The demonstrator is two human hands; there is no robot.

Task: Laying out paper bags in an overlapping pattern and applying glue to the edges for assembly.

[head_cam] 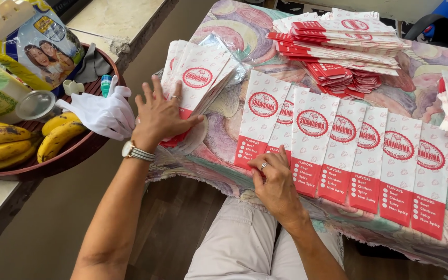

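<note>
We find the left hand (159, 115) spread flat, pressing a stack of paper sleeves (195, 78). To its right, the right hand (275, 179) pinches one sleeve in the overlapped row (359, 150) on the table (224, 140). In our judgement, laying-out is underway; another sleeve must be drawn from under the left hand.

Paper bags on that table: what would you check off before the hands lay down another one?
1. Left hand rests flat on the stack of bags: ok.
2. Right hand touches the lower edge of the row of bags: ok.
3. Row overlaps evenly, red ends toward the person: ok.
4. Top bag already separated from the stack: cannot tell.
5. Bare tablecloth free between stack and row: ok.
6. White glove lies apart from the stack: ok.
</note>
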